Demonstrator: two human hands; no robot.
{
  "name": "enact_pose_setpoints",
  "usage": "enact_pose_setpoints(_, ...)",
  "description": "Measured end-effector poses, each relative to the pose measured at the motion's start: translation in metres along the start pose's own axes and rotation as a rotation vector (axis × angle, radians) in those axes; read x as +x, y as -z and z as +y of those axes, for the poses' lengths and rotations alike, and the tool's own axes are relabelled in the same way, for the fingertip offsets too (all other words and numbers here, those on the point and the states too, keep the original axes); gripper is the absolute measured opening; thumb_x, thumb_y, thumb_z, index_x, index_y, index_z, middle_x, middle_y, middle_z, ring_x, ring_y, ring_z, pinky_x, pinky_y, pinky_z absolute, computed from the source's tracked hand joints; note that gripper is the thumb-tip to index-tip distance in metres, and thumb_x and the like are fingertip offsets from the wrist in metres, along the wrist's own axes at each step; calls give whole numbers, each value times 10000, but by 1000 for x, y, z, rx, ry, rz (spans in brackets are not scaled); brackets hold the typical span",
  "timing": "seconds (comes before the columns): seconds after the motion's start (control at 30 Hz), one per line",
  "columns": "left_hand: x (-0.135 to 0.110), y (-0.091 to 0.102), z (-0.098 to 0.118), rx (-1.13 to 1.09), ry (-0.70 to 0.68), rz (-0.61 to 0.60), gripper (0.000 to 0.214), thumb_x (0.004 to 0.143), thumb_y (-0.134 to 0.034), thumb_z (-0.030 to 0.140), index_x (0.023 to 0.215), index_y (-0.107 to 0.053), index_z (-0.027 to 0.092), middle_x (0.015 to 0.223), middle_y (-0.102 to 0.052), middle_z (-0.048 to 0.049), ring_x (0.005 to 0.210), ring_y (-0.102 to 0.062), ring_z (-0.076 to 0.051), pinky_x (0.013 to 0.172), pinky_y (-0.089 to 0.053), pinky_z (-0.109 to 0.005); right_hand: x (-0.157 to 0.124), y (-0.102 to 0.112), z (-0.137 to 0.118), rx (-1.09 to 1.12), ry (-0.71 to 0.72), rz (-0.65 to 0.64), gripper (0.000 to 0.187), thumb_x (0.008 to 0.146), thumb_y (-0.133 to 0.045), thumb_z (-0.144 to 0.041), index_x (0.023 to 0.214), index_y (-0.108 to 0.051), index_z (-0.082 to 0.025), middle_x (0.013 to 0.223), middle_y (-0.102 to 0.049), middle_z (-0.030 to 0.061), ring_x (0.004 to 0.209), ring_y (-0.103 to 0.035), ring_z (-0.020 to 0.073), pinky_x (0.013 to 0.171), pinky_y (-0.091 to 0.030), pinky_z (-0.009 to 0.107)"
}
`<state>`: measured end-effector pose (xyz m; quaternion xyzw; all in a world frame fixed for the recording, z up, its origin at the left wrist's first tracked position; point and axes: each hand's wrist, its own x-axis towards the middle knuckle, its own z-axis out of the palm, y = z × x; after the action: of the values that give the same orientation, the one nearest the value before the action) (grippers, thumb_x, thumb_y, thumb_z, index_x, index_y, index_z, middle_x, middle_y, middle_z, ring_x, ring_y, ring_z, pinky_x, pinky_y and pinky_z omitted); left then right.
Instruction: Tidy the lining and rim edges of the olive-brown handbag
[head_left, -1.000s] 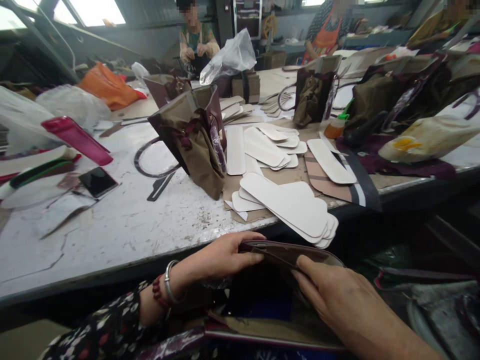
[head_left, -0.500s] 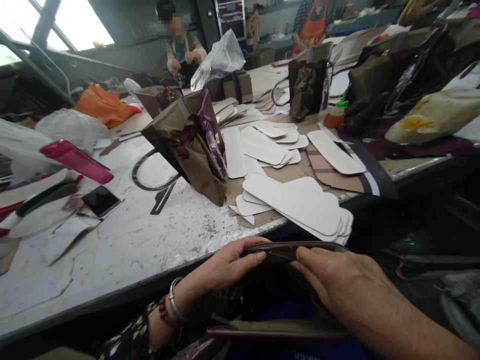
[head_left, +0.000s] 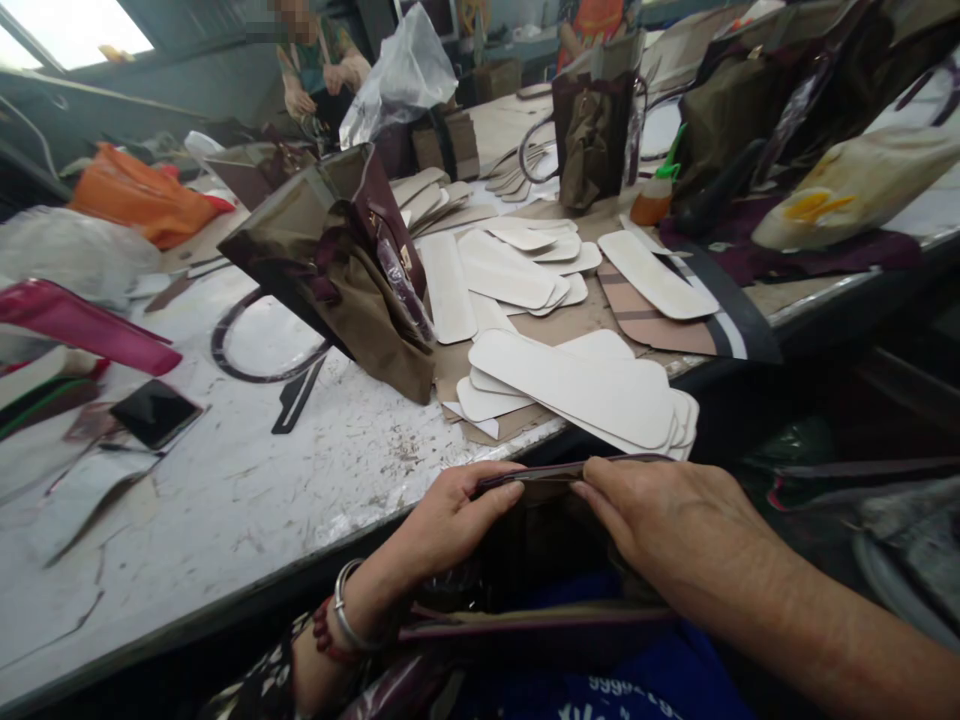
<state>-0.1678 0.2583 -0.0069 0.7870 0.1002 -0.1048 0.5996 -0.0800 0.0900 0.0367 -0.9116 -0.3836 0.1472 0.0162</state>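
A dark maroon-edged bag (head_left: 547, 560) sits open in my lap, just below the table edge. My left hand (head_left: 450, 520) pinches the far rim of the bag (head_left: 525, 478) at its left end, thumb on top. My right hand (head_left: 675, 520) grips the same rim further right, fingers curled over it into the opening. A stack of white rounded boards (head_left: 577, 390) lies on the table right beyond the rim.
On the white worktable (head_left: 247, 490) stand a brown bag (head_left: 337, 270), more white boards (head_left: 510, 270), a phone (head_left: 154, 412), a pink case (head_left: 82, 325) and an orange glue bottle (head_left: 652, 200). Further bags are at the right. Other people sit at the far side.
The view has tilted down and drifted right. The bag's rim has been pressed flatter between my hands, and my right hand has slid left along it toward the left hand.
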Motion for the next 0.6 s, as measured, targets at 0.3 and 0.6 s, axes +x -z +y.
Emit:
enact_pose_setpoints(0.3,0,0,6,204,-90,19,251,841,-439,295,951,-625,167,878,-651,-5,833,-570,-163,729,-430,-218,2,-3,1,-33,-4,39,226,843,-409,-284,690,-564,-226,622,-639,4,574,-602,169,473,-231,263)
enact_pose_setpoints(0.6,2,-7,8,313,-161,86,239,804,-512,347,833,-660,161,805,-664,-23,731,-581,-149,663,-424,-212,-6,-6,4,-15,0,92,197,837,-429,-268,686,-549,-226,585,-614,-18,542,-580,148,476,-219,254)
